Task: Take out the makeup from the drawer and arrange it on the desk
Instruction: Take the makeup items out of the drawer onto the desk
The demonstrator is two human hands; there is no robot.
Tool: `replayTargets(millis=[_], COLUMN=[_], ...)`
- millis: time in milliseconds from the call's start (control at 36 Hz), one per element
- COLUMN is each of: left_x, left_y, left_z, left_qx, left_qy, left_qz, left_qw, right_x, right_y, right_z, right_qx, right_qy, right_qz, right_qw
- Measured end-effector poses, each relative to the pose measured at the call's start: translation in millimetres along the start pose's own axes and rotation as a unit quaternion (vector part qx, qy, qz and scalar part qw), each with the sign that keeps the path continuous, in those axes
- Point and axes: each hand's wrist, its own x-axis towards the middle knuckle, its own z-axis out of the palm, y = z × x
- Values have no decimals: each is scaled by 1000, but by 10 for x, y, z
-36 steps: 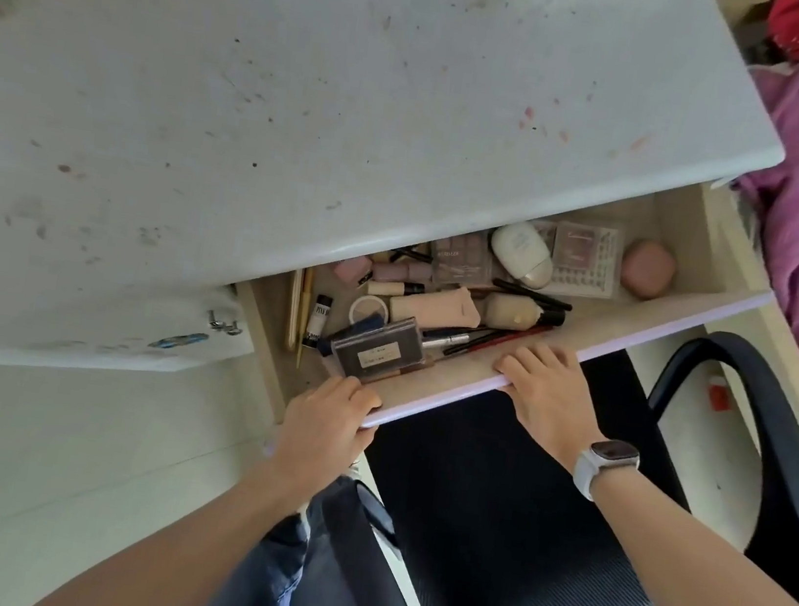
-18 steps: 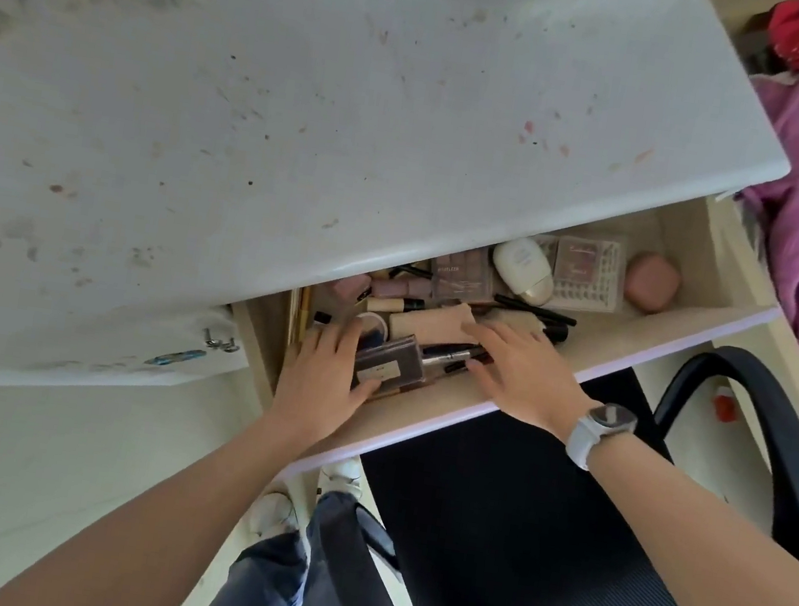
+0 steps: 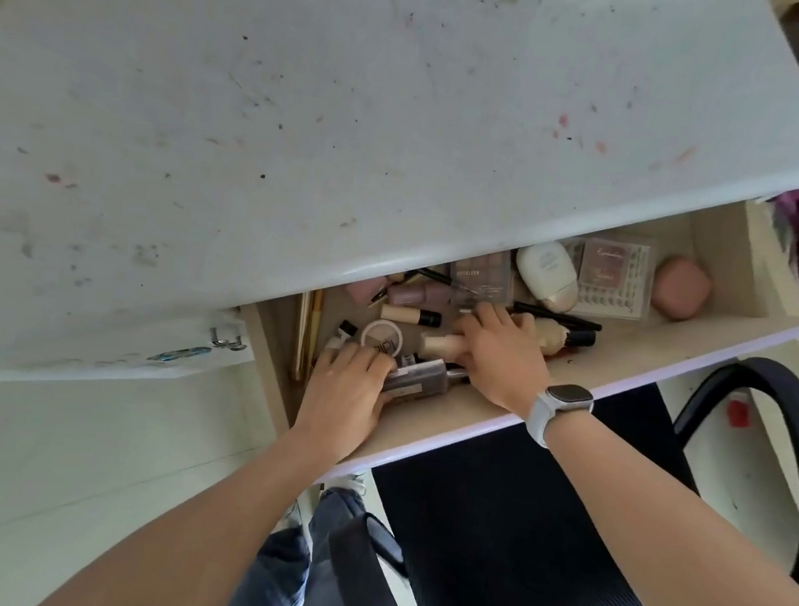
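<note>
Low centre, left hand (image 3: 349, 390) grips a stiff, light palette (image 3: 419, 382) by its edges; right hand (image 3: 501, 350) seemingly curls over a slippery tube (image 3: 443, 345).

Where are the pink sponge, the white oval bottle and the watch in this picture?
Pink sponge (image 3: 680, 295): head view, middle of its rounded body, at the drawer's right end.
White oval bottle (image 3: 544, 272): head view, on its white body.
Watch (image 3: 569, 398): head view, on its dark face, at the right wrist.
</note>
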Motion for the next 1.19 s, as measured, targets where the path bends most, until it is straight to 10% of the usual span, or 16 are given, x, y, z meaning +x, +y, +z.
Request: replayTargets(millis=[250, 500, 778, 944, 1194], left_x=[-205, -333, -153, 238, 646], left_y=[-55, -530, -1828, -2611, -2884], left_z=[-404, -1306, -1986, -2198, -2231], left_qx=[-231, -546, -601, -548, -335], left_qy=[41, 138, 258, 275, 230], left_qz=[-67, -229, -365, -362, -320], left_qw=[970, 794, 662, 702, 856], right_x=[-382, -217, 1004, 1921, 2514], right_y=[-3, -674, -1939, -2505, -2695], right_z=[-276, -1152, -1718, -1995, -2022], right_qx=[287, 571, 488, 481, 406], right_qy=[45, 113, 142, 130, 182], right_qz=[47, 83, 42, 72, 100], right_qw=[956, 809, 860, 864, 890])
